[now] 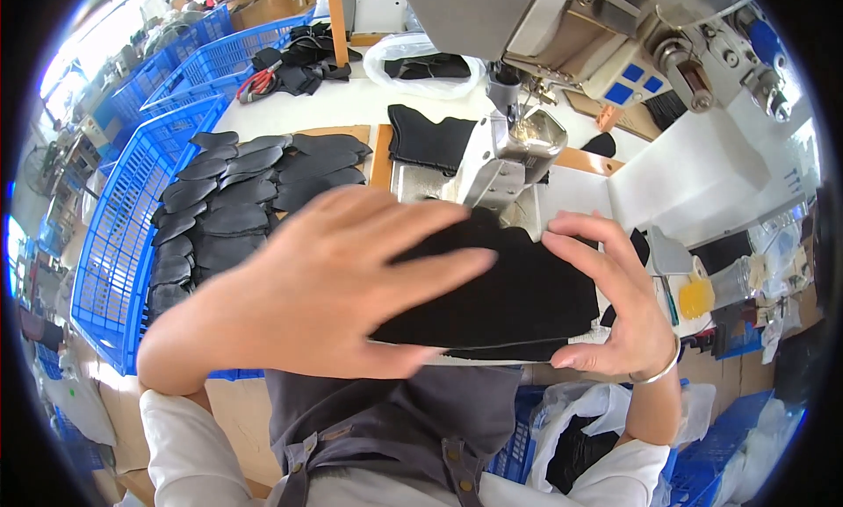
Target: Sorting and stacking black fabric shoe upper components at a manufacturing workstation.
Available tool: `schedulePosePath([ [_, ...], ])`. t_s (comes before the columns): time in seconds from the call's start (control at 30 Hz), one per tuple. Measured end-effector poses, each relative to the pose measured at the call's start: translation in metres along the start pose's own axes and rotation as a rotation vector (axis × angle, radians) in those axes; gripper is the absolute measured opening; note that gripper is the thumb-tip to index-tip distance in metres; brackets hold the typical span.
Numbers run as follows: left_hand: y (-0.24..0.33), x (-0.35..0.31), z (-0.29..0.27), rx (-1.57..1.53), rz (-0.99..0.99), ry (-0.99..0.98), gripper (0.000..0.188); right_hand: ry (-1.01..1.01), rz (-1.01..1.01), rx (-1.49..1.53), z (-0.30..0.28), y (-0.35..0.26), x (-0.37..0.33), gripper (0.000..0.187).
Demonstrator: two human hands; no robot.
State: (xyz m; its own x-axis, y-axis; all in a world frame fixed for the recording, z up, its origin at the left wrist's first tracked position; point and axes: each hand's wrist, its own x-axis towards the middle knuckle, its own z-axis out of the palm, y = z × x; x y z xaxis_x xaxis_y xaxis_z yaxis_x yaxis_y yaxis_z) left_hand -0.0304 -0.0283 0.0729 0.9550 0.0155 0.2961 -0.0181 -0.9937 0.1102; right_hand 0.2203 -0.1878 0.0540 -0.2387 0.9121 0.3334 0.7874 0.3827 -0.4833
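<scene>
A black fabric piece point(518, 287) lies in front of the sewing machine's needle area point(500, 178), with another dark layer showing under its near edge. My left hand point(342, 283) is over its left part, slightly blurred, fingers stretched and spread, thumb by the near edge. At the right end, my right hand point(619, 301) curls round the piece, fingertips at the far corner and thumb at the near one. The palm side of my left hand is hidden. Behind the piece, more black fabric point(430, 138) rests left of the machine head.
Overlapping dark curved pieces point(233, 204) cover the table's left, beside a blue crate point(110, 244). Red-handled scissors point(257, 84) and black scraps lie farther back near a white plastic bag point(426, 68). A yellow object point(696, 296) stands at right; a bagged crate point(562, 428) is below.
</scene>
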Motion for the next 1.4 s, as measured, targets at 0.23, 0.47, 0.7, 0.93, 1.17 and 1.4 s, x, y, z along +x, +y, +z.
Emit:
schedulePosePath([
  [0.23, -0.107, -0.055, -0.061, -0.111, -0.457, -0.008, 0.076, 0.324, 0.031, -0.162, 0.01, 0.019, -0.026, 0.061],
  [0.47, -0.179, 0.062, 0.04, -0.211, -0.224, 0.216, 0.076, 0.373, 0.159, -0.145, 0.021, 0.029, -0.032, 0.053],
  [0.7, -0.186, 0.117, 0.092, -0.112, -0.304, -0.34, 0.113, 0.364, 0.228, -0.142, 0.025, 0.027, -0.045, 0.048],
  [0.93, -0.179, 0.136, 0.086, -0.079, -0.433, -0.662, 0.125, 0.369, 0.252, -0.162, 0.027, 0.036, -0.048, 0.048],
  [1.17, -0.174, 0.126, 0.088, -0.128, -0.453, -0.643, 0.124, 0.345, 0.255, -0.14, 0.027, 0.035, -0.043, 0.046],
  [1.4, -0.173, 0.098, 0.104, 0.29, -0.351, -0.286, 0.123, 0.37, 0.262, -0.18, 0.029, 0.024, -0.043, 0.044],
])
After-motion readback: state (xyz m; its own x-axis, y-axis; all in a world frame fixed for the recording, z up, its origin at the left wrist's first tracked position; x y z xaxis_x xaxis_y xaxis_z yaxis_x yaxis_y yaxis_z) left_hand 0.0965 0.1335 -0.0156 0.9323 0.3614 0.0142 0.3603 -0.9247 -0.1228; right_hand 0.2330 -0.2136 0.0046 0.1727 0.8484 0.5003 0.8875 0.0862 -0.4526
